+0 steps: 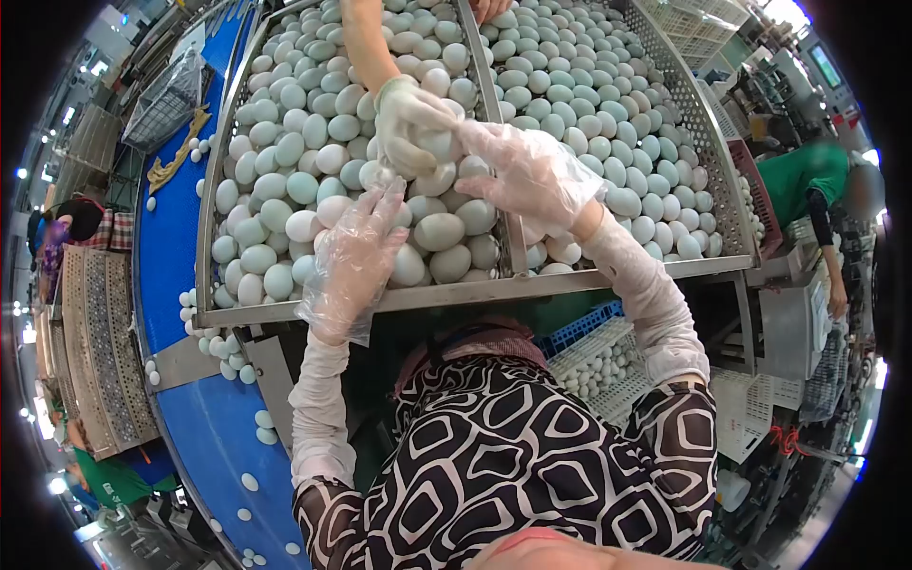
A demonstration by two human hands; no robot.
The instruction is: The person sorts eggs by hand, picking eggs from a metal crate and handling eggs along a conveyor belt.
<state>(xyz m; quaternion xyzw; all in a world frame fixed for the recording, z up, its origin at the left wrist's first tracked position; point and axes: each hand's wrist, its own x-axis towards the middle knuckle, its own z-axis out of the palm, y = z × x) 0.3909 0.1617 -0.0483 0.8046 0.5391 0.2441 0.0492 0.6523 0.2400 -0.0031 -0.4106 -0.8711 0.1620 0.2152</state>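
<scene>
My left hand (359,255), in a clear plastic glove, lies over the near part of a metal tray full of pale white and bluish eggs (439,231). Its fingers are stretched out and touch the eggs. My right hand (532,176), gloved the same way, reaches over the tray's middle divider (487,85) with fingers apart, their tips close to an egg (439,142). That egg is at the fingers of a co-worker's white-gloved hand (410,119), which comes in from the far side. Whether my right fingertips touch it is hard to make out.
On the left runs a blue conveyor belt (204,427) with scattered eggs. The tray's metal front rim (446,293) lies before me. White crates (736,408) stand low on the right, where a person in green (807,185) works. Another hand (489,9) shows at the far edge.
</scene>
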